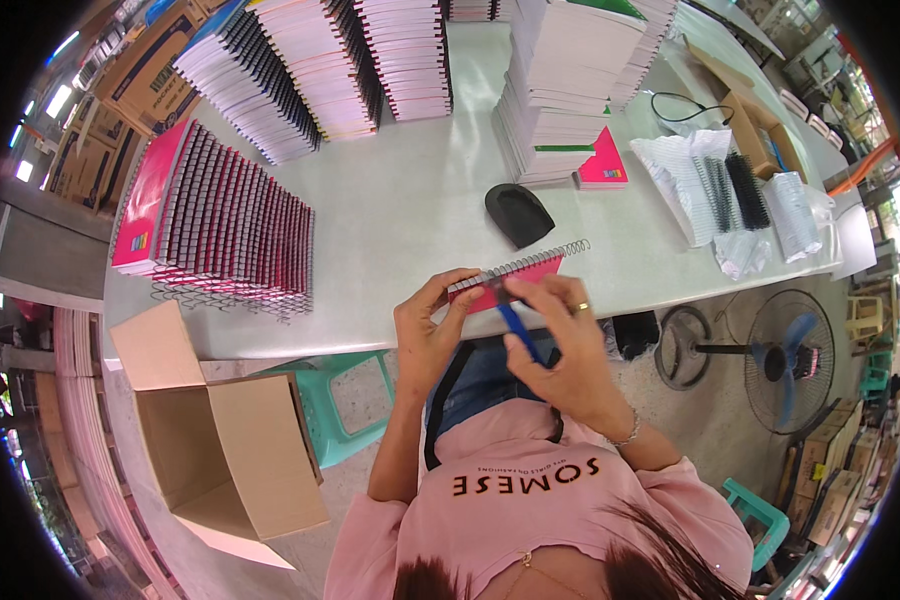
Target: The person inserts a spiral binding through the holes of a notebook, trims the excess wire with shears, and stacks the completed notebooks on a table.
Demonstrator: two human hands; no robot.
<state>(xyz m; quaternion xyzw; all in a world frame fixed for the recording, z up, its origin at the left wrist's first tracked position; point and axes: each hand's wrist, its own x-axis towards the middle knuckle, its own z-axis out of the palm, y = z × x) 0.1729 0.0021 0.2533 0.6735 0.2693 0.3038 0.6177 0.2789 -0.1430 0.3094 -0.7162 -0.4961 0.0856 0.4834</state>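
Observation:
My left hand grips the left end of a pink-covered notebook just over the table's front edge. A wire spiral runs along the notebook's upper edge and sticks out past its right end. In my right hand are blue-handled pliers. Their dark head meets the spiral edge close to my left fingers; the exact contact is hidden by my fingers. Beyond the notebook lies a black, rounded pad-like object.
Spiral notebooks stand in a pink stack at left and taller stacks behind. Loose page stacks rise at centre right. Wire coils lie on wrapping at right. An open carton, a green stool and a fan are below table height.

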